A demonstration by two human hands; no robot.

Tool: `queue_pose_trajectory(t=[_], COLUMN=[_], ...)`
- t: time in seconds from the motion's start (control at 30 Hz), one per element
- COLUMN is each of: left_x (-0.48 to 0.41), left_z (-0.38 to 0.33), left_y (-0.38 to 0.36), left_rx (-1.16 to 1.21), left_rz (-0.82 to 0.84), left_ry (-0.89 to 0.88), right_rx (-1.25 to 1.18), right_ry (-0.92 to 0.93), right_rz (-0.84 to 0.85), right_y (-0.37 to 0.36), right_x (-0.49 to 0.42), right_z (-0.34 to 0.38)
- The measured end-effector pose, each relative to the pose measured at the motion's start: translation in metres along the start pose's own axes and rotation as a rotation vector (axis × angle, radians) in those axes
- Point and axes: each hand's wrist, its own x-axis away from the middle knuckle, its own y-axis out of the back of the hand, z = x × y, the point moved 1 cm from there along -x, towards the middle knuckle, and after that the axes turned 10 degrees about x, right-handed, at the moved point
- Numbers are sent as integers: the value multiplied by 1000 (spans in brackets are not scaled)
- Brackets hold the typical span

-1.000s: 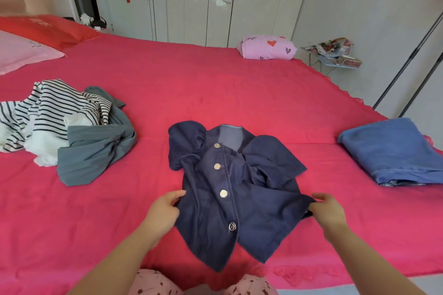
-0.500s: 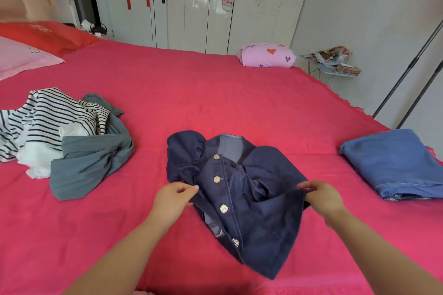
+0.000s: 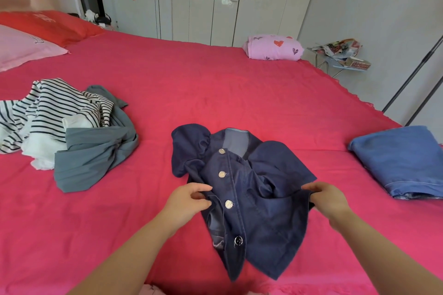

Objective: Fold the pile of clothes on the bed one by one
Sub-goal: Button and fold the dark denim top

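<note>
In the middle of the red bed (image 3: 215, 93), just in front of us, we see a dark navy denim top (image 3: 268, 210) lying face up, its collar away from us and its hem toward the near edge. Four buttons (image 3: 229, 204) run down its front. The left hand (image 3: 187, 203) pinches the top's left side edge between thumb and curled fingers, beside the third button down. The right hand (image 3: 328, 201) grips the opposite side edge in the same way, with fabric bunched under its fingers. The cloth between the two hands is creased, and the puffed sleeves lie rumpled on either side of the collar. To the left, well apart from the top, we find the unfolded pile: a black-and-white striped garment (image 3: 55, 107) lying against a grey-green garment (image 3: 96, 153). To the right, near the bed's edge, a blue garment (image 3: 402, 160) lies folded. A pink bundle with hearts (image 3: 273, 47) sits at the far side, and a pink pillow (image 3: 21, 45) and a red pillow (image 3: 48, 26) lie at the far left.
</note>
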Motion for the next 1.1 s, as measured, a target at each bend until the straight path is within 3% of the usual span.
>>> queue_pose_trajectory(t=[0.13, 0.27, 0.47, 0.7, 0.87, 1.0, 1.1], left_x=[-4, -6, -6, -35, -33, -33, -32], left_z=[-1, 0, -12, -145, -248, -302, -328], left_y=[-7, -8, 12, 60, 82, 100, 106], left_rx=[-109, -151, -254, -315, -244, -198, -165], left_rz=[-146, -310, -365, -384, -324, -297, -273], left_ry=[-65, -5, -48, -146, -209, -193, -162], right_rx=[11, 28, 214, 445, 567, 436, 398], right_ry=[10, -6, -4, 264, 299, 298, 297], right_rz=[-8, -63, 27, -158, -236, -320, -280], right_y=[0, -2, 6, 120, 189, 229, 242], right_x=[-1, 6, 10, -3, 7, 8, 3], right_z=[-1, -4, -3, 98, 166, 193, 205])
